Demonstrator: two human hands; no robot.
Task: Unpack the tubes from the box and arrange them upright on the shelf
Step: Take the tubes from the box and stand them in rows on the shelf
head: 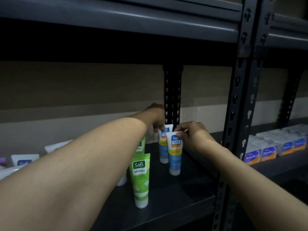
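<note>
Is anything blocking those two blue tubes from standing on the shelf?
Nothing visible. The left hand pinches the rear blue tube, the right hand the front blue tube; both appear cap-down on the shelf, green tubes apart to their left.

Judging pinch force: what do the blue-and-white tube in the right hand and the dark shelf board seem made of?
The front blue-and-white squeeze tube, pinched at its flat crimped top by the right hand: probably soft plastic, with a smooth printed skin and a whitish cap below. The dark grey shelf board: matt, maybe painted metal or laminate; dim light leaves it open.
</note>
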